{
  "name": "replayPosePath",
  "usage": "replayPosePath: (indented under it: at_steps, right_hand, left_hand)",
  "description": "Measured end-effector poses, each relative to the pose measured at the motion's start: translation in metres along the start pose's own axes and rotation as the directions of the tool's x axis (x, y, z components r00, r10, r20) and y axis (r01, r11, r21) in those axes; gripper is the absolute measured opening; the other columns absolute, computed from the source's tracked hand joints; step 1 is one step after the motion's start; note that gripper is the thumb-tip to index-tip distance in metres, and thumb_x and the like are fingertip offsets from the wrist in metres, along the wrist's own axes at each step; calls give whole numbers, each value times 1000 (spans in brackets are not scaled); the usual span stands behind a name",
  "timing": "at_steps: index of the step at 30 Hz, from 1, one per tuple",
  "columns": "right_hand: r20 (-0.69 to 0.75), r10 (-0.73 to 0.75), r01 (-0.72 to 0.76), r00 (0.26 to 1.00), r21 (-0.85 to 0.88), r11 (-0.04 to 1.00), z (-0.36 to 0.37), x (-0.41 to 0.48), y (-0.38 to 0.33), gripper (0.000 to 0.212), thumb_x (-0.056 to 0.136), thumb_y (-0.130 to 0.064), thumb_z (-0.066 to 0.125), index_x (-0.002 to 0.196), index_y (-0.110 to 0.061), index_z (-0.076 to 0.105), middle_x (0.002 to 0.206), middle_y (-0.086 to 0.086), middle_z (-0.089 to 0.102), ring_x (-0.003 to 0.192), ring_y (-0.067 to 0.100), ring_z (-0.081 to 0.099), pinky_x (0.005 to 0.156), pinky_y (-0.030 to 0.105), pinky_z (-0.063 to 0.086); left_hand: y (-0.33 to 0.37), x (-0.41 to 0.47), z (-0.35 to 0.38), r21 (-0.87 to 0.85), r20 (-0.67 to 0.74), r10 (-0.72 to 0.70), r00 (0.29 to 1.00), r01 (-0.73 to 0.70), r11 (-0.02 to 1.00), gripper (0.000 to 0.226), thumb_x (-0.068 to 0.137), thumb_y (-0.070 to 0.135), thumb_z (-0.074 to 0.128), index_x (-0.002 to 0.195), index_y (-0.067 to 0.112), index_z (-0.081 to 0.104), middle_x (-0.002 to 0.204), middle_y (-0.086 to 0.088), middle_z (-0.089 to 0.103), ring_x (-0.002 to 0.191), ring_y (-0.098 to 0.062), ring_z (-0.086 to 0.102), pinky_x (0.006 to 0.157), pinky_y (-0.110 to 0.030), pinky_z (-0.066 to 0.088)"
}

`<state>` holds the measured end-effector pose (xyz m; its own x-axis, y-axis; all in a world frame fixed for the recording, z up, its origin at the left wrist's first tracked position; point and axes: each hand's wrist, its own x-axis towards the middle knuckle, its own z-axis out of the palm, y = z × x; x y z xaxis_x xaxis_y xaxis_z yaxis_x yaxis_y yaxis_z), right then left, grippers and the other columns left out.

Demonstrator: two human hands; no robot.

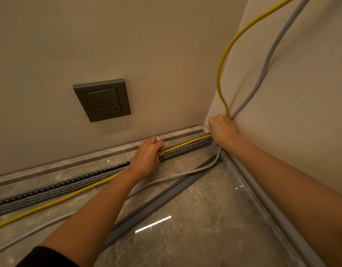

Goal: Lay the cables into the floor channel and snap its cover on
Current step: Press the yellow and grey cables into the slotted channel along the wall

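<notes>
A grey slotted floor channel [74, 185] runs along the base of the back wall into the corner. A yellow cable [185, 146] lies inside its right stretch, then leaves it left of my left hand and trails over the floor. My left hand [147, 157] pinches that cable at the channel's middle. My right hand [222, 130] is closed on the yellow cable at the corner end, where it rises up the wall. A grey cable [166, 179] comes down the right wall and lies loose on the floor. The grey cover strip [162, 197] lies diagonally on the tiles.
A grey wall socket [102, 100] sits on the back wall above the channel. Stone skirting [70, 162] runs behind the channel, and more skirting lines the right wall. The floor is glossy marble tile [195, 237].
</notes>
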<state>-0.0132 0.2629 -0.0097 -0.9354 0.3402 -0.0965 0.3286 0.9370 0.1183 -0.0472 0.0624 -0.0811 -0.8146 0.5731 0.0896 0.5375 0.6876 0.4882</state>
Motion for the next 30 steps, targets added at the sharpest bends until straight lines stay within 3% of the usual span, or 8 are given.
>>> replayPosePath:
  at_steps: [4,7,11,16,19,23,26,30]
  right_hand:
    - [1,7,-7,1000,15,1000,1,4,-1,33,94,4,45,125,2,54,130,20,53,122,35,54,96,39,48]
    - [-4,24,-24,1000,32,999,3,8,-1,31,94,6,45,124,3,54,129,21,54,120,35,55,95,39,48]
    - [-2,60,-60,998,46,997,2,14,-3,32,93,8,46,123,3,55,128,21,56,120,35,56,95,39,49]
    - [35,67,-69,997,50,996,6,22,-6,31,93,0,50,124,1,56,128,19,58,120,33,57,95,38,49]
    - [91,70,-75,993,55,996,4,28,-5,30,95,-6,48,124,-1,57,128,17,59,118,31,58,94,35,49]
    - [327,36,-82,944,127,989,16,30,-2,30,88,1,58,118,2,64,105,18,66,80,31,67,70,34,55]
    - [232,21,-59,973,157,986,26,27,-4,30,94,-1,47,121,3,58,124,21,61,112,35,62,91,38,51]
    - [49,13,-20,999,163,986,41,23,-2,31,96,2,41,121,2,59,124,23,60,116,36,58,95,38,48]
  left_hand:
    - [5,6,-5,-12,54,-83,995,83,996,20,86,-6,51,75,9,56,87,-10,51,93,-32,54,71,-31,36]
    - [10,13,-7,-31,51,-221,974,223,974,20,86,-4,50,77,12,59,97,-16,65,96,-33,59,76,-37,48]
    - [12,22,-7,-126,46,-476,879,477,870,15,85,2,56,93,-2,69,104,-20,69,101,-35,62,86,-40,52]
    - [3,21,-7,-138,111,-609,785,619,773,18,86,18,57,90,14,74,105,-11,71,107,-32,59,97,-38,42]
    - [-6,14,-7,-182,158,-622,767,642,745,13,86,18,60,75,18,69,100,-9,71,108,-29,59,102,-38,38]
    - [-27,2,-15,-272,269,-575,773,634,724,30,80,9,72,56,22,59,94,-9,70,99,-24,63,99,-39,48]
    - [-30,-1,-15,-229,212,-574,791,611,758,13,82,14,72,70,16,67,104,-11,72,103,-25,63,95,-37,50]
    - [-26,-2,-12,-150,76,-594,801,598,787,9,84,21,70,88,13,73,104,-9,73,105,-27,63,96,-38,49]
